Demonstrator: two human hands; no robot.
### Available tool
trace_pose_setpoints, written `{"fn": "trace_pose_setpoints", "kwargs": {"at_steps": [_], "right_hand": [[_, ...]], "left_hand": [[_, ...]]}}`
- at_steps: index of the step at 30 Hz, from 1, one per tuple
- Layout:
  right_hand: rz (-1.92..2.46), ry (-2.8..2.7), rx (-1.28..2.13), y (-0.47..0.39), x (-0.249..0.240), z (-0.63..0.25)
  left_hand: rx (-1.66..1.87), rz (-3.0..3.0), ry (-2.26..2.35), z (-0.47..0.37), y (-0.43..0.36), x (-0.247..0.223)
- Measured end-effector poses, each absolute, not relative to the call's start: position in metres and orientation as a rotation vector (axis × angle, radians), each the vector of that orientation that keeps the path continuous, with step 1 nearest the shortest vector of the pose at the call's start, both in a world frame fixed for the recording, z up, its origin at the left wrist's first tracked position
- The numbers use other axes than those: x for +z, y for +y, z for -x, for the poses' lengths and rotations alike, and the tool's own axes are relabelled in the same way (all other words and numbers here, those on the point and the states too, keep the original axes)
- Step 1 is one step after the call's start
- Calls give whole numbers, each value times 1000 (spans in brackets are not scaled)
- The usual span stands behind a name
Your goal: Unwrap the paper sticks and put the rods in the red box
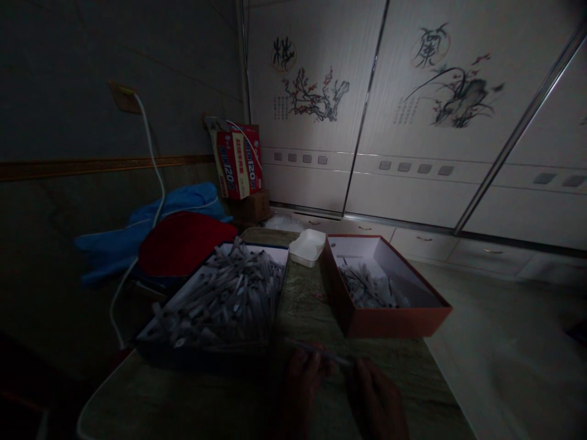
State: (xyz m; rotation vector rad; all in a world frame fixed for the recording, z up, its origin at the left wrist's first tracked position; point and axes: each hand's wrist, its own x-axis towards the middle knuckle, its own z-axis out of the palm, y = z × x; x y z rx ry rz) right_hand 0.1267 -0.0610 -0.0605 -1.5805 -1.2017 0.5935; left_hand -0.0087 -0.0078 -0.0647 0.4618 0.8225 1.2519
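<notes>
Low over the front of the table, my left hand [303, 373] and my right hand [373, 391] are closed on a thin, pale, stick-like piece [337, 357], one hand towards each end. The piece is dim and blurred. A dark blue box [206, 357] at the left is heaped with many similar pale tubes [233, 293]. Beyond my right hand stands an orange-brown box [394, 322] with a smaller pile of thin clear and dark pieces [369, 287]. A small white tray [307, 249] sits between the two boxes, farther back.
The table [305, 305] ends in an edge at the right. Left of the blue box are a red round item [188, 244], blue cloth [183, 198] and a white cable [151, 146]. Behind stand a red carton [238, 162] and sliding cabinet doors [312, 183].
</notes>
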Motion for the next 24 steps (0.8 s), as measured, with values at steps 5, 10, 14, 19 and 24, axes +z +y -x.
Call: {"fn": "trace_pose_setpoints", "kwargs": {"at_steps": [5,10,14,19,24], "right_hand": [[1495,-1186,606,-61,-58,-123],[1567,-1241,593,-60,-59,-127],[1542,-1217,614,-60,-63,-128],[1589,-1169,566,-62,-72,-131],[1561,-1199,585,-61,-72,-130]], "left_hand": [[1278,-384,801,10,-8,-66],[1259,-421,812,9,-8,-66],[1256,-429,828,9,-8,-66],[1288,-398,782,10,-9,-66],[1272,-448,777,8,-10,-54]]}}
